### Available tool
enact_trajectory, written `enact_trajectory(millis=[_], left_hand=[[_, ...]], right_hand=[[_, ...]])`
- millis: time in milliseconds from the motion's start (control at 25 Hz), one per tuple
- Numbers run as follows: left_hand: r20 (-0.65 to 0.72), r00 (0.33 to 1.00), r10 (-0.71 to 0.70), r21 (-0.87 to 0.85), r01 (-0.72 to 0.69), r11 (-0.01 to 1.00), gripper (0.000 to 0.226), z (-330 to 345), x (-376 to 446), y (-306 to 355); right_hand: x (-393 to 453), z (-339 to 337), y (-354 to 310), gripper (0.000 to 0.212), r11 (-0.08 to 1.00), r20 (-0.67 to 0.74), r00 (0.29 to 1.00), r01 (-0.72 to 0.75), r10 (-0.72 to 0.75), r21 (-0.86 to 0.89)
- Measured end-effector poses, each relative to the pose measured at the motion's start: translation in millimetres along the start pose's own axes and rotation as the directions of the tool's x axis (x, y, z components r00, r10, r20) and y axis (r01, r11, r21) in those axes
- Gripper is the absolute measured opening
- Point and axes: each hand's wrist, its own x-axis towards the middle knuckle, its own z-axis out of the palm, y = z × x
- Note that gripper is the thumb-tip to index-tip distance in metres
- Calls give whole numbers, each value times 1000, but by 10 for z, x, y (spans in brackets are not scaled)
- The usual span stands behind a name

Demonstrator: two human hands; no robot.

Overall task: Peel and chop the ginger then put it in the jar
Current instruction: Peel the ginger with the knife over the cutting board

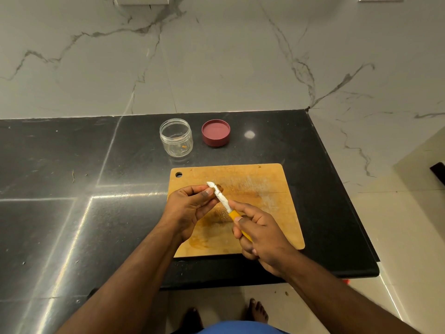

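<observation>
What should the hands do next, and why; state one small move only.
Probably finish wiping the blade: the left hand pinches the knife near its tip, where brown bits cling, while the right hand grips the yellow handle. Sliding the left fingers off the tip over the cutting board would drop the bits there. The jar stands open, nearly empty.

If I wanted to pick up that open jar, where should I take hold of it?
Probably around the ribbed side wall of the jar, coming from the front or from above. It stands upright and lidless on the counter, and the red lid lies apart to its right.
</observation>
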Motion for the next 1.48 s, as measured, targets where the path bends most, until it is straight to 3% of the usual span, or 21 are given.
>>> enact_trajectory(millis=[200,560,680,760,840,880,920,960,1000,1080,1120,1320,1480], left_hand=[[-2,999,-37,66,37,997,23,-14,20,65],[-29,999,-24,27,24,999,29,31,83,80],[-51,998,-38,-9,38,999,30,19,88,54],[-55,997,-47,-7,46,999,28,-26,81,42],[-62,997,-49,15,50,999,27,-83,87,48],[-64,997,-49,21,51,998,27,-101,87,47],[-62,997,-51,28,53,998,27,-107,87,38],[-59,997,-55,39,57,998,26,-103,83,31],[-58,997,-59,52,62,997,25,-85,77,31],[-52,997,-60,82,64,995,23,-81,40,14],[-48,997,-56,99,60,993,22,-92,42,9],[-54,997,-62,112,68,991,20,-129,16,-42],[-59,995,-75,147,83,986,19,-110,6,-72]], right_hand=[[38,-88,-27,36,973,61,993,-110,100,203],[135,-167,-46,36,818,131,975,-223,180,530],[167,-170,-153,36,830,54,985,-169,166,532],[164,-186,-331,36,928,-93,994,-23,62,372],[158,-244,-513,40,977,-282,935,202,-213,-69],[182,-294,-567,43,876,-317,852,283,-416,-390],[236,-350,-577,45,686,-254,773,297,-581,-664],[321,-392,-548,47,505,-163,752,248,-638,-827],[420,-444,-486,49,399,-119,796,163,-594,-902],[499,-513,-315,50,361,-165,881,8,-444,-932],[501,-529,-283,50,385,-175,888,2,-425,-923],[337,-522,-311,47,510,-197,795,158,-573,-845],[309,-598,-164,47,547,-198,881,80,-431,-834]])
